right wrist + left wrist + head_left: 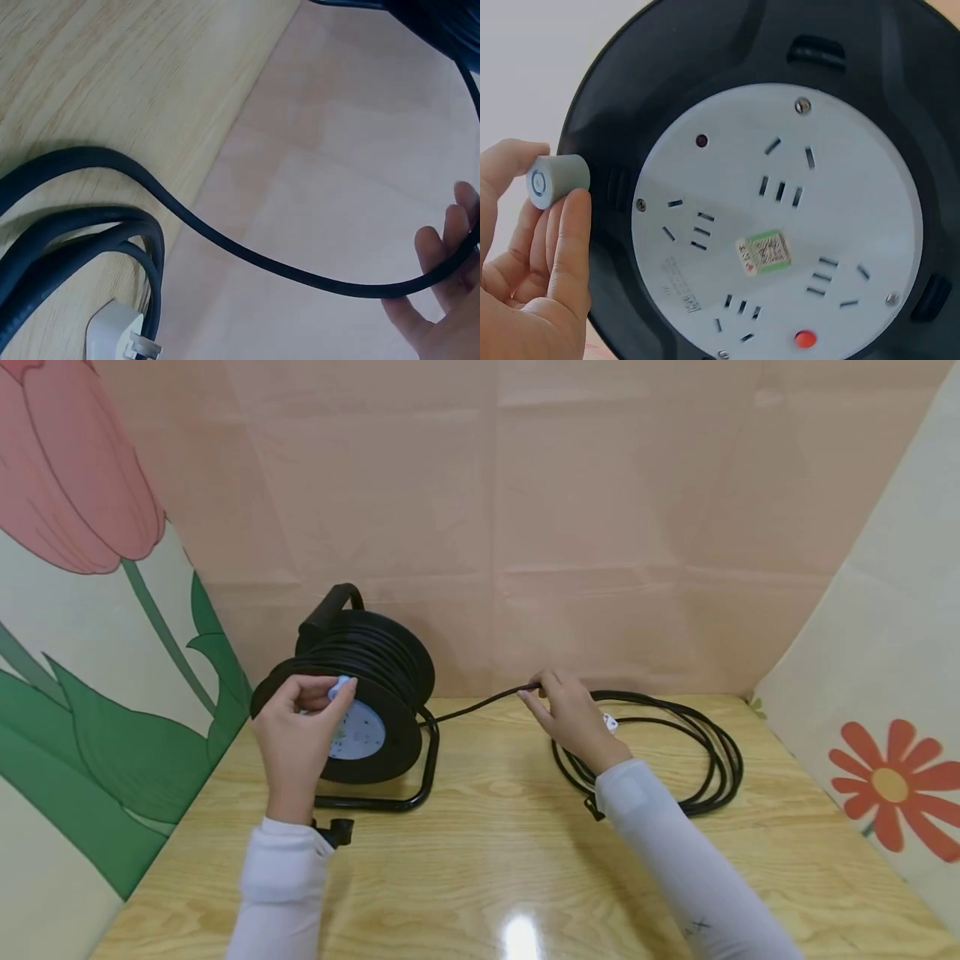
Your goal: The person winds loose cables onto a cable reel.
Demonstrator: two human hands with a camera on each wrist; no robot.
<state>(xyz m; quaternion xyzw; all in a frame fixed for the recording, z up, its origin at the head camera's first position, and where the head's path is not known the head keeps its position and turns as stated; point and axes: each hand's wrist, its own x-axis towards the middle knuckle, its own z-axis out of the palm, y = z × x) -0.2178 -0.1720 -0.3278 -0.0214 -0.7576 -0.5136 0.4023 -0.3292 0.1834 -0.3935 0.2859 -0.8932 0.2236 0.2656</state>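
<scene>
The cable reel stands on its black tube frame directly under my left hand, a black drum with a carry handle arching over the top and black cord wound thickly around its core. Its face, seen up close from my left wrist, is a pale grey round plate set with several groups of socket slots, a small green and red sticker near the middle, a red button at the lower edge and a small dark red dot near the top left. My left hand pinches the grey crank knob at the rim of the drum, thumb above and fingers curled below it. Between my hands, a single run of black cable leaves the drum and stretches just above the wooden table to my right hand. That hand holds the cable loosely, the fingers hooked around it with the cord lying across them. Just beyond and to the right of my right hand, the loose cable lies in a coil of several loops on the table, and a white plug rests on the wood beside the loops, touching the strands.
</scene>
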